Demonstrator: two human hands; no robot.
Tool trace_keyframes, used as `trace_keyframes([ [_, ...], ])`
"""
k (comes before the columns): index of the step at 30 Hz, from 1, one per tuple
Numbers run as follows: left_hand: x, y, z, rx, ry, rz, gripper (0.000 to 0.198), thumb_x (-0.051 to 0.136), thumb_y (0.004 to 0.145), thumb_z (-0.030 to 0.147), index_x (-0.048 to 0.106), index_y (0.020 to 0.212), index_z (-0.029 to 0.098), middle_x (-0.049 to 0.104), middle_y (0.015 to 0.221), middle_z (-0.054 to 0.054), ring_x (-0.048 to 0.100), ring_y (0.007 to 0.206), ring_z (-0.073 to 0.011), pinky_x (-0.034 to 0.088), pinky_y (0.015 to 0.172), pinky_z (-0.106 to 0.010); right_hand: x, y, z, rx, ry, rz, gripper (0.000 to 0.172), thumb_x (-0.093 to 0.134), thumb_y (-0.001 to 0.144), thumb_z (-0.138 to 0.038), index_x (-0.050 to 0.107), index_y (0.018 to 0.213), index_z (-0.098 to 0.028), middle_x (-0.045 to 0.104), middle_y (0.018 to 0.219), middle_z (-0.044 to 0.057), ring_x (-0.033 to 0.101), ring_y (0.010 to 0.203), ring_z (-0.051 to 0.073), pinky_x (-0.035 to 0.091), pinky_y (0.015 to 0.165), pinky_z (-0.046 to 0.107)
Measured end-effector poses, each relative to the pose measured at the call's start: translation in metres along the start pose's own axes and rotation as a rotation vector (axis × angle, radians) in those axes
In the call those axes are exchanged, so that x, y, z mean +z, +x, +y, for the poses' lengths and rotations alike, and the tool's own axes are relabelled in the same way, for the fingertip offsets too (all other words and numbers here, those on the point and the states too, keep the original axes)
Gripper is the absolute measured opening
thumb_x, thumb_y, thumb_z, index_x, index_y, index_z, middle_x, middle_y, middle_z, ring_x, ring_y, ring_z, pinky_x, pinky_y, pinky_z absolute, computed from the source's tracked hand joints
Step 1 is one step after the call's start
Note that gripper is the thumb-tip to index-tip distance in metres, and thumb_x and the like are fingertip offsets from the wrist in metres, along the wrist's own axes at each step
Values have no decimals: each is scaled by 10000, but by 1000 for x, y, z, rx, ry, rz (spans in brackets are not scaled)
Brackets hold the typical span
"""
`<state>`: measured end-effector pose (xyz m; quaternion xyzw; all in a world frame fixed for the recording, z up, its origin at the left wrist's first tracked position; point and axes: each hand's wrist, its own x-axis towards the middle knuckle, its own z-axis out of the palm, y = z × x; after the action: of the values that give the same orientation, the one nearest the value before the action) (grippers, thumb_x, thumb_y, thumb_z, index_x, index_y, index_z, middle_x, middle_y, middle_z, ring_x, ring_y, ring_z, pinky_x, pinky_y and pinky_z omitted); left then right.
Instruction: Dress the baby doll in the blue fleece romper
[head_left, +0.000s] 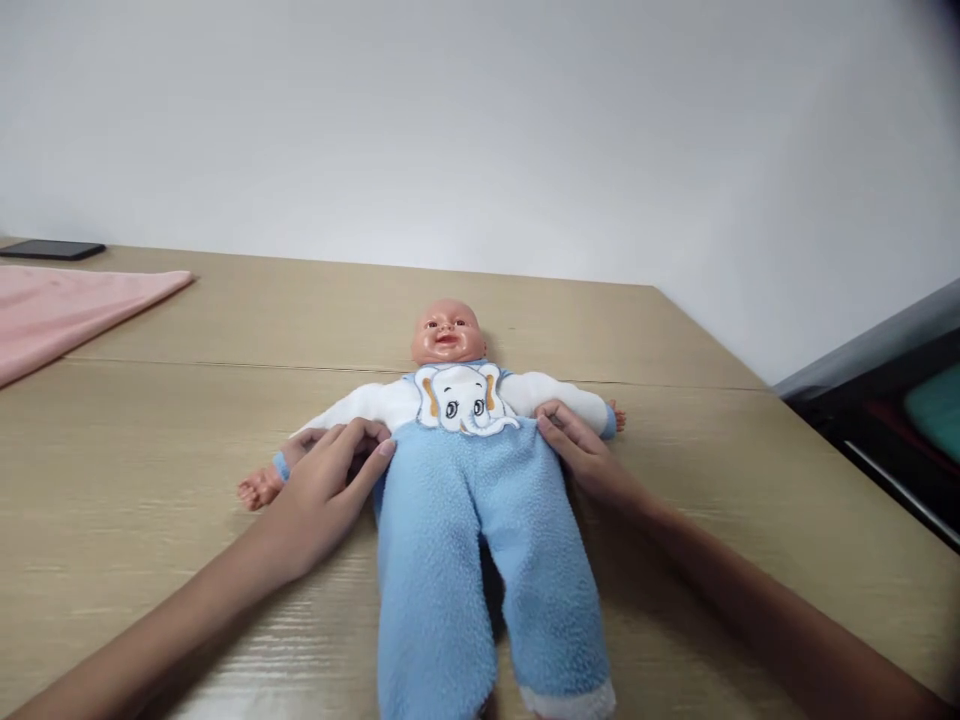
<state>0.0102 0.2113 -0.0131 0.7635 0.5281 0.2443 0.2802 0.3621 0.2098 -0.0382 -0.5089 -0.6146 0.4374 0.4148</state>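
A baby doll (448,335) lies on its back on the wooden table, its head away from me and arms spread to both sides. It wears a fleecy light-blue romper (431,560) with white sleeves and an elephant face patch (465,402) on the chest. At the left side of the doll's waist, my left hand (319,495) is closed with thumb and forefinger on the romper's edge, over the doll's lower arm. My right hand (589,455) pinches the opposite side of the romper, just below the other sleeve. One leg runs past the bottom of the view.
A pink cloth (67,305) lies flat at the left of the table (247,310). Behind it, near the wall, rests a dark flat phone-like device (51,249). Beyond the table's right edge stands a black object (892,440) that I cannot identify.
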Motion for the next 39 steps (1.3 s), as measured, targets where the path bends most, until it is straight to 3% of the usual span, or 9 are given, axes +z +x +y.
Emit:
trace_keyframes([
  [5,-5,3,-6,26,37,-25,444,375,1145,622,663,1090,289,749,1088,-13,642,1127,-325,358,1104,-542,-2,6,0,-29,103,3,385,798,930,-571,592,1117,-305,616,1060,21,601,1021,243,532,916,354],
  [11,3,17,-17,124,135,44,369,407,1131,537,621,1065,244,718,1064,-76,623,1049,-332,418,1020,-537,-4,7,6,-116,-4,120,149,583,990,-387,650,1075,-285,658,1095,61,614,1095,288,524,1000,434],
  [15,10,23,-23,175,194,140,287,439,1146,466,612,1120,238,729,1079,-74,646,1052,-309,415,1045,-532,5,6,12,-140,-151,152,175,598,1052,-419,617,1147,-273,665,1096,62,626,976,257,540,913,421],
  [19,14,24,-25,236,245,172,245,454,1162,421,612,1160,234,745,1130,-84,660,1096,-312,440,1024,-510,6,2,13,-327,-499,276,139,629,1075,-382,607,1152,-268,673,1125,97,632,993,286,536,943,476],
  [23,11,21,-21,210,245,277,181,552,1111,402,589,1185,241,732,1209,-110,670,1169,-336,454,1069,-542,-20,1,10,-485,-903,435,294,702,1045,-419,625,1267,-242,693,1305,175,631,1258,402,481,1101,600],
  [26,8,12,-15,283,228,348,235,551,1105,395,585,1295,262,692,1360,-140,633,1312,-362,446,1136,-573,-51,4,13,-485,-1024,355,491,733,1016,-450,607,1430,-218,675,1462,203,616,1370,442,467,1145,622],
  [31,8,2,5,572,126,69,424,521,1112,328,543,1535,335,573,1635,-109,495,1540,-344,378,1282,-552,-87,9,24,-389,-907,101,582,762,988,-433,598,1514,-242,738,1468,145,708,1311,392,535,1111,567],
  [34,6,9,19,557,103,-65,348,504,1101,360,669,1406,324,660,1555,-94,550,1445,-357,409,1241,-555,-92,9,21,-340,-824,150,538,834,930,-448,682,1405,-247,799,1345,119,769,1166,361,595,985,512],
  [39,5,39,57,543,59,60,240,503,1123,402,696,1100,262,764,1241,-98,657,1196,-310,462,1130,-508,-80,4,-5,-581,-756,415,454,928,878,-492,750,1217,-248,804,1095,104,762,934,307,608,782,432],
])
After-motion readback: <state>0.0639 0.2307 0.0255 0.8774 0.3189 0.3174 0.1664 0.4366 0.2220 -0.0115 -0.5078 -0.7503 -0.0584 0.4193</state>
